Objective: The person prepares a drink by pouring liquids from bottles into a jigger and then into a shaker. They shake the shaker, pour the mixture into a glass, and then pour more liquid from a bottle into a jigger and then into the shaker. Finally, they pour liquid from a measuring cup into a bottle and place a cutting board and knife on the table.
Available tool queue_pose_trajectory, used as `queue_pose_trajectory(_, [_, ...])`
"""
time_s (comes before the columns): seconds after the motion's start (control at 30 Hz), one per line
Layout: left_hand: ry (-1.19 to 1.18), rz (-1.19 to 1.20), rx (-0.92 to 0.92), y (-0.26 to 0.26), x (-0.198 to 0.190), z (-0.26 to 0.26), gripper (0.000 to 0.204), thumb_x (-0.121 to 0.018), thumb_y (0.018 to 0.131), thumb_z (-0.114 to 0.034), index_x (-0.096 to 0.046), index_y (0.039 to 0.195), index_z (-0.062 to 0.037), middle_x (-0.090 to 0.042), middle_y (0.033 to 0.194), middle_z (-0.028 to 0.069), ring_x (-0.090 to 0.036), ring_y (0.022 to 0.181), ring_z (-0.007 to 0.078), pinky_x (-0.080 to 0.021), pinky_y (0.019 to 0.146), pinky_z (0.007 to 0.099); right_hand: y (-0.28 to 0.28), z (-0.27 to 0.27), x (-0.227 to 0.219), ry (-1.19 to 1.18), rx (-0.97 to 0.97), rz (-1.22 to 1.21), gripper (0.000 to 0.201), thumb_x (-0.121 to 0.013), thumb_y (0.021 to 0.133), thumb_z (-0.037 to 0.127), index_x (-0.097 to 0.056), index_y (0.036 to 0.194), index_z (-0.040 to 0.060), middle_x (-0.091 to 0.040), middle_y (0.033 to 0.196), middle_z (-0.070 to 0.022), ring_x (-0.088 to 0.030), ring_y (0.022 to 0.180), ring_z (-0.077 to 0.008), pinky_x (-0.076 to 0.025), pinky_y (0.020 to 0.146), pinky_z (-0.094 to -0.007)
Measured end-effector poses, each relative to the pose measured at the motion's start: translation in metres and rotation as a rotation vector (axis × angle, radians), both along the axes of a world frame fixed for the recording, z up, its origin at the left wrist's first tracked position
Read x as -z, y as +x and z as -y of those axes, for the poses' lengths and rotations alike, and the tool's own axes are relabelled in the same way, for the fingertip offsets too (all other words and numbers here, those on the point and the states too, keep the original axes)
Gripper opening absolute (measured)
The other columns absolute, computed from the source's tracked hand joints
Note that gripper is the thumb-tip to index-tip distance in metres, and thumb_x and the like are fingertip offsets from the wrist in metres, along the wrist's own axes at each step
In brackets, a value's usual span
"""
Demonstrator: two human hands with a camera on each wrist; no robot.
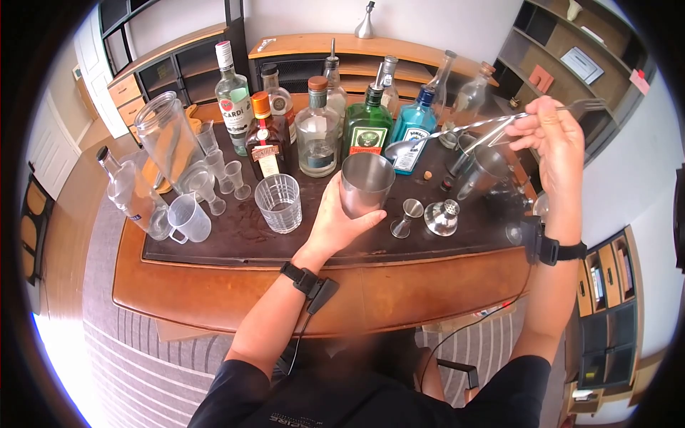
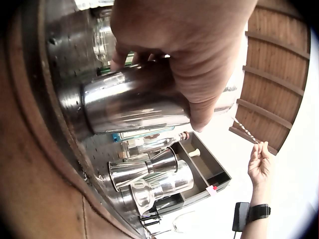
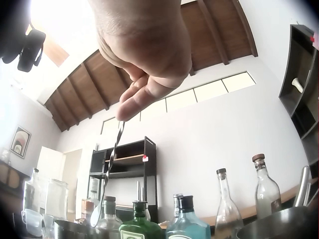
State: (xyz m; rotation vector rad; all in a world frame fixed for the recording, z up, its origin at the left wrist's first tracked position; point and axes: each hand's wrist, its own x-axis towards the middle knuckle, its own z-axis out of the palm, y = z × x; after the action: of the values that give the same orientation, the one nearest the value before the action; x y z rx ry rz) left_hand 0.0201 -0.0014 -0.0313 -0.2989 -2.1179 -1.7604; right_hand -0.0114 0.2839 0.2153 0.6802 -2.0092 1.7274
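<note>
My left hand (image 1: 330,222) grips a metal shaker tin (image 1: 367,187) around its side, thumb across the front. In the left wrist view the tin (image 2: 134,102) stands with its base at the dark table top. Raised at the right, my right hand (image 1: 551,135) pinches a bar spoon (image 1: 464,129) by its twisted shaft, close to the forked end. The spoon's bowl (image 1: 404,148) hangs just above the tin's rim in the head view. From the right wrist, the spoon (image 3: 112,154) slants down from the fingertips. A jigger (image 1: 407,217) and a strainer-topped shaker lid (image 1: 442,217) stand right of the tin.
Behind the tin stand several bottles, among them a green one (image 1: 366,128) and a blue one (image 1: 414,135). A cut mixing glass (image 1: 278,205), small glasses, a measuring jug (image 1: 190,218) and a large jar (image 1: 168,132) are at the left. Another metal tin (image 1: 479,175) is at the right.
</note>
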Motion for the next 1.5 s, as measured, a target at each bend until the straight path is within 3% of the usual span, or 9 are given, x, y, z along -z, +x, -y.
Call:
queue_pose_trajectory(0.3, [0.016,0.007,0.030,0.001,-0.002,0.001,0.106,-0.092,0.070,-0.036,-0.034,0.150,0.0018,-0.048,0.143,0.0211,-0.048,0.134,0.0323,-0.042,0.111,0.0431,0.015,0.009,0.007,0.055,-0.175,-0.181,0.030,-0.051,0.108,0.021,-0.061,0.103,-0.0063,-0.066,0.094,-0.0130,-0.075,0.081,-0.0259,-0.064,0.062,-0.0336])
queue_pose_trajectory(0.53, [0.041,0.010,0.012,0.003,-0.002,-0.001,0.102,-0.093,0.071,-0.030,-0.036,0.149,0.0014,-0.050,0.141,0.0196,-0.050,0.132,0.0296,-0.042,0.110,0.0416,0.020,0.015,0.018,0.036,-0.127,-0.174,0.030,-0.052,0.108,0.022,-0.060,0.106,-0.0062,-0.068,0.087,-0.0157,-0.075,0.079,-0.0267,-0.064,0.061,-0.0341])
queue_pose_trajectory(0.77, [0.081,-0.013,0.060,0.004,-0.012,-0.003,0.095,-0.092,0.071,-0.023,-0.039,0.146,0.0017,-0.055,0.137,0.0177,-0.054,0.127,0.0264,-0.044,0.108,0.0400,-0.001,-0.044,-0.026,-0.228,0.230,-0.222,0.036,-0.056,0.106,0.031,-0.060,0.103,-0.0042,-0.071,0.084,-0.0179,-0.075,0.079,-0.0294,-0.063,0.063,-0.0349])
queue_pose_trajectory(0.9, [0.035,-0.035,0.030,0.007,-0.014,-0.002,0.094,-0.092,0.071,-0.023,-0.039,0.146,0.0014,-0.054,0.137,0.0180,-0.054,0.127,0.0270,-0.044,0.108,0.0401,-0.050,-0.092,-0.040,-0.094,0.599,-0.203,0.038,-0.055,0.106,0.032,-0.061,0.099,-0.0041,-0.070,0.080,-0.0162,-0.074,0.075,-0.0249,-0.062,0.061,-0.0334])
queue_pose_trajectory(1.03, [0.010,-0.031,0.015,0.007,-0.014,-0.002,0.095,-0.092,0.072,-0.023,-0.039,0.146,0.0010,-0.053,0.137,0.0178,-0.053,0.128,0.0276,-0.044,0.108,0.0407,-0.109,-0.104,-0.013,0.091,0.740,0.024,0.038,-0.054,0.106,0.032,-0.065,0.098,-0.0032,-0.068,0.075,-0.0120,-0.071,0.065,-0.0185,-0.059,0.052,-0.0313])
queue_pose_trajectory(1.23, [-0.012,-0.043,0.012,0.007,-0.015,-0.002,0.092,-0.093,0.072,-0.026,-0.042,0.144,-0.0011,-0.054,0.135,0.0163,-0.054,0.126,0.0274,-0.044,0.107,0.0409,-0.182,-0.116,0.056,0.149,0.680,0.253,0.036,-0.054,0.105,0.031,-0.062,0.091,-0.0018,-0.066,0.070,-0.0113,-0.069,0.059,-0.0193,-0.057,0.048,-0.0326])
queue_pose_trajectory(1.5, [-0.007,-0.034,0.014,0.007,-0.016,-0.003,0.090,-0.093,0.073,-0.027,-0.042,0.143,-0.0022,-0.054,0.135,0.0156,-0.054,0.126,0.0275,-0.044,0.106,0.0410,-0.226,-0.126,0.095,0.216,0.635,0.510,0.036,-0.055,0.104,0.035,-0.063,0.096,0.0009,-0.068,0.078,-0.0121,-0.067,0.057,-0.0214,-0.055,0.046,-0.0342])
